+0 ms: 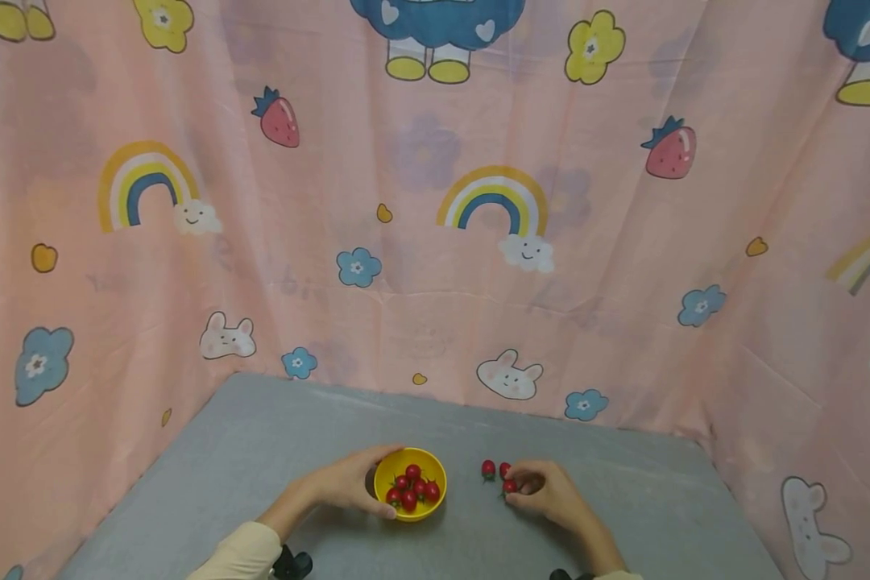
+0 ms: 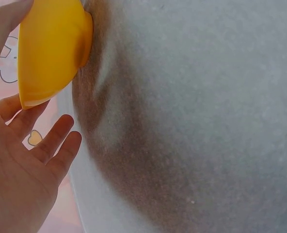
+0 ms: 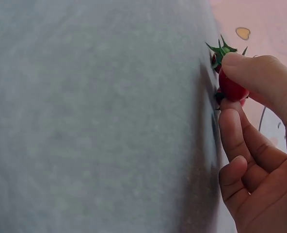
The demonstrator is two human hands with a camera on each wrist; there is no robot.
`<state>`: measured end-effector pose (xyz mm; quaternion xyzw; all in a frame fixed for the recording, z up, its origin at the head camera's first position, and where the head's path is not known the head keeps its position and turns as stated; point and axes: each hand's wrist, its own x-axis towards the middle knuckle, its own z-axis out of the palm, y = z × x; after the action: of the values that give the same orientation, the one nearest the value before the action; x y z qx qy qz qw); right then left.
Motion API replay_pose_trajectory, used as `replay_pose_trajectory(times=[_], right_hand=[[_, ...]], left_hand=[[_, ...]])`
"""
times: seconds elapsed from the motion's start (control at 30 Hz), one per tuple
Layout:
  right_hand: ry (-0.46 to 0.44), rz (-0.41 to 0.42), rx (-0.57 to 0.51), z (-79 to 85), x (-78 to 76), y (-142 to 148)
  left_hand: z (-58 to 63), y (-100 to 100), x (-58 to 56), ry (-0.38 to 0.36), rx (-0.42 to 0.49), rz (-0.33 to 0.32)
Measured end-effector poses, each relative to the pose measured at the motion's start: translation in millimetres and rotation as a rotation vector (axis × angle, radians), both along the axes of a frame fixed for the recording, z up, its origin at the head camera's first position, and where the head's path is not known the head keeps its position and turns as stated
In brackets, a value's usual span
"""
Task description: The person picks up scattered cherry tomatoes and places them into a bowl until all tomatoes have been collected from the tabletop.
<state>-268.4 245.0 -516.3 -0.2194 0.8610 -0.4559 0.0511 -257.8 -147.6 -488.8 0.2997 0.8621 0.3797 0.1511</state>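
My left hand (image 1: 343, 483) holds a small yellow bowl (image 1: 439, 471) by its side, thumb at the near rim and fingers at the far one. Several red cherry tomatoes (image 1: 409, 499) with green stems lie inside. In the left wrist view the bowl (image 2: 51, 51) shows its outer wall and foot; two fingers stand off it. To the right, my right hand (image 1: 554, 493) pinches a cherry tomato (image 3: 232, 86) between thumb and fingertips, its green stem toward the thumb. Another cherry tomato (image 1: 488, 470) lies just left of that hand, and one more (image 1: 504, 468) sits beside its fingers.
A grey cloth-covered table (image 1: 319, 427) lies under both hands. Behind it and at the sides hangs a pink curtain (image 1: 420, 322) printed with rainbows, flowers and strawberries. Dark wrist straps (image 1: 292, 562) show at the cuffs.
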Motion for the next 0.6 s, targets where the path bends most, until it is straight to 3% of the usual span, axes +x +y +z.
replay_pose_trajectory(times=[0.27, 0.6], right_hand=[[-0.028, -0.002, -0.001, 5.5, -1.0, 3], [-0.042, 0.013, -0.092, 10.2, -3.6, 9]], left_hand=[[-0.9, -1, -0.4, -0.003, 0.007, 0.003], [-0.8, -1, -0.8, -0.002, 0.004, -0.001]])
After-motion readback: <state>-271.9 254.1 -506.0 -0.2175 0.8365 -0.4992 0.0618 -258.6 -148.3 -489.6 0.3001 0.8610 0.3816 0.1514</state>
